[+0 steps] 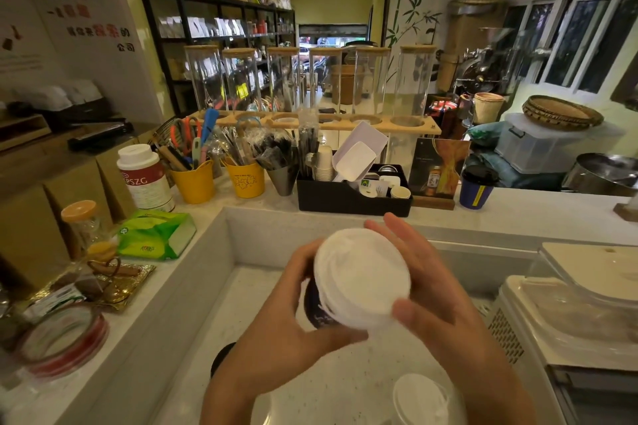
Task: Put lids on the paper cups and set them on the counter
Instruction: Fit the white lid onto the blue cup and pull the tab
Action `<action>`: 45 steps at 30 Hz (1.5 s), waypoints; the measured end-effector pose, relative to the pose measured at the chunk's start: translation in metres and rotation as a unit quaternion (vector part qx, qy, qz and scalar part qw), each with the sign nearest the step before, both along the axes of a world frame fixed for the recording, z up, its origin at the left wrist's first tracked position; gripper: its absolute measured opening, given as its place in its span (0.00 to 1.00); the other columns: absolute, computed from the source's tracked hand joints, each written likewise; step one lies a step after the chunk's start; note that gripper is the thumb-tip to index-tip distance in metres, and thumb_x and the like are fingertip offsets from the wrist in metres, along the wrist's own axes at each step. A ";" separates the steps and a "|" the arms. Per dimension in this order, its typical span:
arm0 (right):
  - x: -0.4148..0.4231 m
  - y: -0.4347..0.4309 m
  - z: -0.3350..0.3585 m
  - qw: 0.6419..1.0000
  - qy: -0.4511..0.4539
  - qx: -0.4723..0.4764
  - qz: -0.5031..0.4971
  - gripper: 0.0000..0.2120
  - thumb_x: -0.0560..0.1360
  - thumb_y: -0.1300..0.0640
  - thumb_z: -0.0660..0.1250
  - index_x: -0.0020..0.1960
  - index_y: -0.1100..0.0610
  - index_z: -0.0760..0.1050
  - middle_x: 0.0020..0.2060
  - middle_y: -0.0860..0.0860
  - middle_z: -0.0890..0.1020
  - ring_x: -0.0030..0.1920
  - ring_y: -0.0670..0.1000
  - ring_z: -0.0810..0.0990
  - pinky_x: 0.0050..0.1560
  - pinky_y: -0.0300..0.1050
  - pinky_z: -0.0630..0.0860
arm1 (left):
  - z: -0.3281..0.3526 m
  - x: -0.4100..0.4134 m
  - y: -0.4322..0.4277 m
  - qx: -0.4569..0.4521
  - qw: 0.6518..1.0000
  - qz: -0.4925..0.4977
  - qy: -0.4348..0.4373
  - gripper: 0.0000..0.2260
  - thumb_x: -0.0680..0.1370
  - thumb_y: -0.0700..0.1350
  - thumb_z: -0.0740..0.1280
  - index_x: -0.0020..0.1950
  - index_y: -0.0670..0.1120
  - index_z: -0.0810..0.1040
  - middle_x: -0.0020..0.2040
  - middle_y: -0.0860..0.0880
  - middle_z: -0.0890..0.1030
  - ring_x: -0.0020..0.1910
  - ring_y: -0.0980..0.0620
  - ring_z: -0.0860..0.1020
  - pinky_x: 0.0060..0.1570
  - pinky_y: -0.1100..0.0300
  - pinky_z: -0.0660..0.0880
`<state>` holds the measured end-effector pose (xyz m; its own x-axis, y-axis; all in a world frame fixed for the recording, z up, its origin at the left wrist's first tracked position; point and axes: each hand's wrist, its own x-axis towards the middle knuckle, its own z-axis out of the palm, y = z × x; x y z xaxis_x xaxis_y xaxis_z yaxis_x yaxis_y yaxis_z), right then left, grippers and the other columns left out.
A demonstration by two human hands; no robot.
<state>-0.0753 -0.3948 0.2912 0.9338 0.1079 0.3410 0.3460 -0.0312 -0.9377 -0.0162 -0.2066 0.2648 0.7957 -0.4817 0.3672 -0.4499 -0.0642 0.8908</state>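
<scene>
I hold a dark paper cup point(316, 307) in front of me above the lower worktop, with a white lid point(362, 276) sitting on its rim. My left hand point(293, 324) wraps the cup's side, thumb under the lid's near edge. My right hand point(428, 290) presses on the lid's right edge, fingers spread around it. A blue paper cup with a black lid point(478, 187) stands on the raised counter point(535, 214) at the right. A stack of white lids point(421, 400) lies on the worktop at the bottom right. A dark round object point(221, 357) shows partly behind my left forearm.
On the counter stand a black organiser box point(345, 200) with small cups and a white scoop, yellow buckets point(195, 179) of utensils, a white canister point(145, 178) and a green tissue pack point(155, 235). A beige machine point(569, 314) fills the right. Tape rolls point(64, 338) lie at the left.
</scene>
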 end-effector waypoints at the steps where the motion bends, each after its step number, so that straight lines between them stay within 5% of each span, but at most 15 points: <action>1: 0.002 0.003 0.002 0.999 -0.001 -0.006 -0.050 0.23 0.74 0.45 0.68 0.67 0.35 0.69 0.66 0.34 0.73 0.65 0.38 0.73 0.53 0.34 0.77 | -0.001 0.002 -0.004 0.000 0.998 0.066 -0.024 0.41 0.59 0.58 0.81 0.65 0.68 0.61 0.62 0.70 0.70 0.63 0.68 0.70 0.51 0.80 0.70; 3: 0.007 0.010 0.005 0.989 0.022 -0.044 -0.142 0.16 0.75 0.37 0.62 0.62 0.33 0.73 0.62 0.35 0.76 0.62 0.40 0.76 0.52 0.38 0.79 | -0.007 0.008 -0.015 0.050 0.964 0.230 -0.125 0.41 0.56 0.56 0.82 0.61 0.64 0.61 0.61 0.64 0.69 0.60 0.62 0.72 0.51 0.71 0.76; 5: 0.008 0.019 0.008 0.978 0.049 -0.086 -0.181 0.24 0.66 0.30 0.60 0.60 0.34 0.73 0.60 0.34 0.76 0.59 0.40 0.76 0.55 0.42 0.79 | -0.020 0.011 -0.027 0.077 0.909 0.339 -0.230 0.41 0.57 0.53 0.83 0.62 0.54 0.62 0.60 0.52 0.70 0.57 0.54 0.72 0.55 0.57 0.76; 8: 0.005 0.038 0.011 0.959 0.019 -0.152 -0.240 0.29 0.61 0.26 0.59 0.58 0.37 0.75 0.57 0.29 0.74 0.57 0.29 0.72 0.48 0.27 0.76 | -0.026 0.009 -0.042 0.077 0.869 0.402 -0.279 0.41 0.60 0.54 0.80 0.66 0.47 0.62 0.64 0.46 0.66 0.62 0.49 0.67 0.60 0.59 0.65; 10: 0.005 0.047 0.010 0.942 -0.025 -0.181 -0.283 0.28 0.63 0.28 0.59 0.56 0.41 0.76 0.55 0.29 0.74 0.54 0.29 0.73 0.51 0.30 0.76 | -0.027 0.008 -0.050 0.084 0.846 0.449 -0.277 0.42 0.61 0.56 0.80 0.67 0.45 0.63 0.64 0.45 0.66 0.63 0.47 0.67 0.60 0.59 0.63; 13: 0.006 0.054 0.010 0.933 -0.041 -0.159 -0.320 0.26 0.66 0.32 0.59 0.55 0.45 0.78 0.55 0.33 0.76 0.52 0.32 0.75 0.57 0.40 0.79 | -0.027 0.007 -0.057 0.063 0.826 0.483 -0.284 0.40 0.62 0.55 0.79 0.67 0.45 0.63 0.65 0.46 0.68 0.64 0.46 0.68 0.64 0.57 0.62; 17: 0.002 0.055 0.013 0.948 -0.020 -0.137 -0.287 0.24 0.65 0.30 0.58 0.53 0.42 0.77 0.56 0.29 0.75 0.54 0.32 0.74 0.60 0.40 0.76 | -0.029 0.003 -0.063 -0.004 0.808 0.523 -0.272 0.34 0.68 0.60 0.71 0.66 0.46 0.63 0.64 0.47 0.69 0.63 0.47 0.69 0.63 0.51 0.66; 20: -0.001 0.057 0.018 0.951 -0.016 -0.150 -0.270 0.25 0.63 0.29 0.58 0.51 0.42 0.76 0.53 0.26 0.72 0.54 0.31 0.74 0.56 0.32 0.73 | -0.026 0.000 -0.065 -0.041 0.786 0.551 -0.277 0.28 0.75 0.64 0.63 0.65 0.45 0.64 0.62 0.46 0.70 0.62 0.45 0.72 0.62 0.51 0.67; 25: -0.009 0.061 0.020 0.951 -0.006 -0.142 -0.276 0.25 0.62 0.30 0.56 0.48 0.45 0.75 0.51 0.36 0.75 0.55 0.37 0.74 0.49 0.26 0.73 | -0.013 -0.004 -0.061 -0.038 0.760 0.561 -0.326 0.24 0.76 0.61 0.64 0.58 0.43 0.68 0.57 0.38 0.77 0.55 0.36 0.77 0.48 0.36 0.76; 29: -0.012 0.061 0.023 0.954 0.004 -0.126 -0.272 0.24 0.63 0.32 0.56 0.48 0.45 0.76 0.51 0.41 0.77 0.54 0.39 0.76 0.50 0.17 0.69 | 0.002 -0.014 -0.060 -0.014 0.765 0.561 -0.317 0.23 0.76 0.60 0.64 0.57 0.42 0.66 0.56 0.35 0.78 0.56 0.36 0.76 0.47 0.34 0.75; 33: -0.013 0.064 0.023 0.934 -0.068 -0.132 -0.326 0.20 0.67 0.34 0.58 0.47 0.47 0.76 0.47 0.41 0.79 0.53 0.40 0.76 0.49 0.24 0.75 | 0.025 -0.020 -0.065 -0.017 0.803 0.523 -0.284 0.23 0.77 0.65 0.55 0.54 0.45 0.66 0.49 0.28 0.80 0.47 0.28 0.80 0.41 0.35 0.78; 36: -0.012 0.055 0.024 0.907 -0.142 -0.183 -0.351 0.11 0.73 0.43 0.67 0.45 0.51 0.78 0.46 0.44 0.81 0.47 0.41 0.79 0.46 0.28 0.77 | 0.034 -0.021 -0.069 -0.020 0.849 0.482 -0.215 0.38 0.73 0.73 0.50 0.59 0.40 0.76 0.49 0.29 0.81 0.47 0.29 0.80 0.41 0.35 0.77; 38: -0.011 0.044 0.025 0.895 -0.170 -0.227 -0.344 0.07 0.72 0.49 0.68 0.44 0.53 0.79 0.44 0.45 0.81 0.45 0.42 0.78 0.45 0.29 0.78 | 0.029 -0.021 -0.067 0.012 0.869 0.449 -0.208 0.42 0.70 0.73 0.57 0.58 0.34 0.77 0.53 0.33 0.81 0.52 0.34 0.79 0.47 0.37 0.76; 41: -0.009 0.032 0.023 0.893 -0.182 -0.239 -0.334 0.08 0.72 0.52 0.69 0.44 0.56 0.80 0.44 0.48 0.83 0.45 0.44 0.79 0.45 0.33 0.80 | 0.008 -0.011 -0.062 0.016 0.881 0.403 -0.247 0.38 0.65 0.61 0.76 0.64 0.40 0.66 0.60 0.37 0.73 0.59 0.40 0.75 0.53 0.46 0.77; 45: -0.007 0.029 0.019 0.900 -0.185 -0.203 -0.339 0.09 0.73 0.51 0.68 0.44 0.57 0.79 0.44 0.49 0.83 0.44 0.46 0.80 0.44 0.35 0.80 | -0.009 0.000 -0.066 -0.065 0.893 0.375 -0.240 0.39 0.62 0.57 0.79 0.65 0.50 0.60 0.62 0.49 0.65 0.62 0.50 0.72 0.52 0.58 0.80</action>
<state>-0.0827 -0.3660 0.3101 0.6629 -0.2577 0.7030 0.4050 -0.6663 -0.6261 -0.0162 -0.2722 0.2558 0.6126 0.1922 0.7666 -0.6553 -0.4187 0.6287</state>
